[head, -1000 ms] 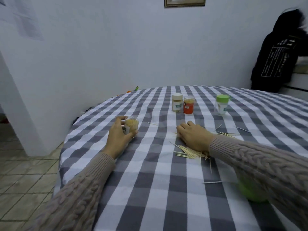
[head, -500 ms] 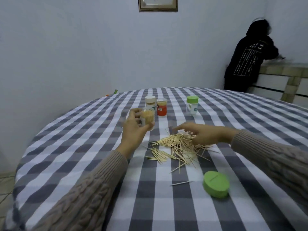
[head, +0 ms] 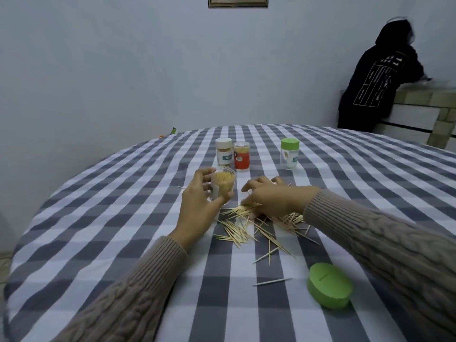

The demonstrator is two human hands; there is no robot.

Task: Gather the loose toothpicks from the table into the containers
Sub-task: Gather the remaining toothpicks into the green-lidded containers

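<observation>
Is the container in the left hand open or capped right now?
Open. The clear container held by the left hand has no lid; toothpick tips show at its mouth. A loose green lid lies on the tablecloth.

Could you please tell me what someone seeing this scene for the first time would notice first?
Most striking is the pile of loose toothpicks at the middle of the checked tablecloth, with the right hand reaching down into it. Just left of it, the left hand holds an open clear container full of toothpicks. A loose green lid lies nearer, to the right.
</observation>
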